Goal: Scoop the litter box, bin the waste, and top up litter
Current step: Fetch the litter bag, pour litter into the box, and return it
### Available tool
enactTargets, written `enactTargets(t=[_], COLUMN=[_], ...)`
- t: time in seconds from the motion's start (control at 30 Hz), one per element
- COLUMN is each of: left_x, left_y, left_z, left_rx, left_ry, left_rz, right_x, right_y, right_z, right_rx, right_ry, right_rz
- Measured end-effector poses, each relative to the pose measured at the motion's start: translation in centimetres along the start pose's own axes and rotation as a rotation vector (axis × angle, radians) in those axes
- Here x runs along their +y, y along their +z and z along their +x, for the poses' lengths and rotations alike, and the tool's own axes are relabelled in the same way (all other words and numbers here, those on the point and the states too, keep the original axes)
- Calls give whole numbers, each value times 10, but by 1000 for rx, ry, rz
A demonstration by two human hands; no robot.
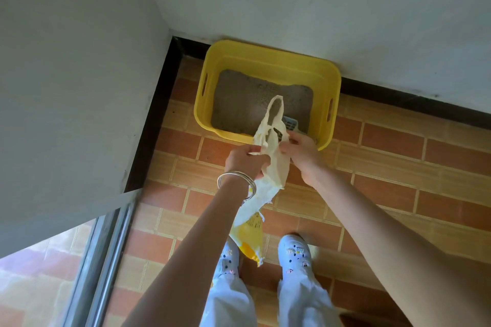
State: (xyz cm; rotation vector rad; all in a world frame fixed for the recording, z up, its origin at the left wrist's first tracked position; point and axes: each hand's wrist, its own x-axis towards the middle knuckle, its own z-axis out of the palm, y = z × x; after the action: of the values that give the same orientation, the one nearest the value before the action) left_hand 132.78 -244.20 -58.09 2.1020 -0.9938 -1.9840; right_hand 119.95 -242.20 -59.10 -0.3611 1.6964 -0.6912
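Smooth yellow plastic litter box (322,71), grainy grey litter (239,103), thin crinkled plastic bag (275,164), shiny metal bangles (236,180).

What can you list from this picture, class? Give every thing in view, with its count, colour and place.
litter box: one, yellow, on the floor in the wall corner
litter: one bed, grey, inside the box
scoop: one, pale blue, near right corner of the box, partly hidden
plastic bag: one, cream, held over the box's near edge
printed packet: one, white and yellow, hanging below the left wrist
floor tiles: many, orange and tan, brick pattern
walls: two, white, meeting behind the box
skirting: one strip, dark, along the wall foot
bangles: a few, silver, left wrist
shoes: two, pale blue, on the floor
left hand: one, pinching the bag
right hand: one, pinching the bag
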Motion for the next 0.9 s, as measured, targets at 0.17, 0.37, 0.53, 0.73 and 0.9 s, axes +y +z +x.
enactTargets(t=[0.17,0.37,0.53,0.73,0.9], left_x=[-13,-29,-43,-30,-34], left_y=[5,-1,-10,-16,-21], left_z=[1,-3,-16,-44,-68], left_rx=[101,214,269,303,328], left_ry=[1,39,92,216,298], left_rz=[11,34,-53,-104,-94], right_x=[14,35,42,34,28], right_y=[8,22,26,24,17], right_z=[-18,-36,-45,-57,-82], right_rx=[-33,-94,-46,60,151], right_ry=[-66,-80,-103,-310,-552], right_rz=[-125,-174,-193,-282,-326])
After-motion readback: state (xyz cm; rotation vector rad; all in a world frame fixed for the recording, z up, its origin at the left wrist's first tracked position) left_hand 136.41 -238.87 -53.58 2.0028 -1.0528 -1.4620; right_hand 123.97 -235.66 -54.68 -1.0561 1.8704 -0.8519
